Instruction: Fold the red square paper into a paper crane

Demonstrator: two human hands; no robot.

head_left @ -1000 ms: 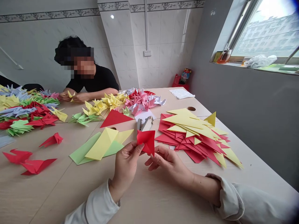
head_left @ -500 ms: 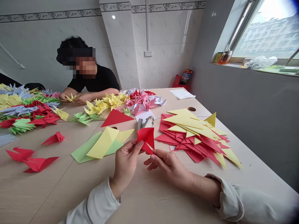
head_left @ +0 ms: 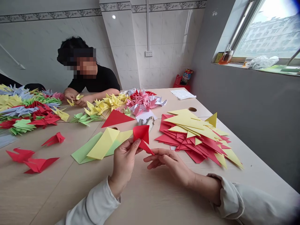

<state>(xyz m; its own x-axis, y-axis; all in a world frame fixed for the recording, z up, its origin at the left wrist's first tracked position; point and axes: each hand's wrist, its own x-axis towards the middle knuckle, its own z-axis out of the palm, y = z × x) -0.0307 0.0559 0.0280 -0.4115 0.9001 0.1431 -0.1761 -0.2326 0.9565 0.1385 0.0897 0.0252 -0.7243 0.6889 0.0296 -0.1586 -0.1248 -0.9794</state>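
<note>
My left hand (head_left: 125,159) pinches a partly folded red paper (head_left: 142,135) between thumb and fingers, above the middle of the table. Just right of the paper's lower pointed tip is my right hand (head_left: 171,165), its fingers stretched out at that tip and not wrapped round it. Behind the red paper lies a metal stapler (head_left: 150,122). To the right is a pile of red and yellow folded papers (head_left: 194,134). Green and yellow sheets (head_left: 103,143) lie left of my left hand, with a red triangle (head_left: 117,118) behind them.
Red folded pieces (head_left: 37,164) lie at the left of the table (head_left: 61,200). Many coloured folded papers (head_left: 25,107) are heaped at the far left. Across the table a person (head_left: 93,76) handles yellow paper. A white sheet (head_left: 182,94) lies at the back right.
My left hand and the red paper have moved slightly left. My right thumb and fingers have opened off the paper's lower tip. The person's hands across the table have shifted.
</note>
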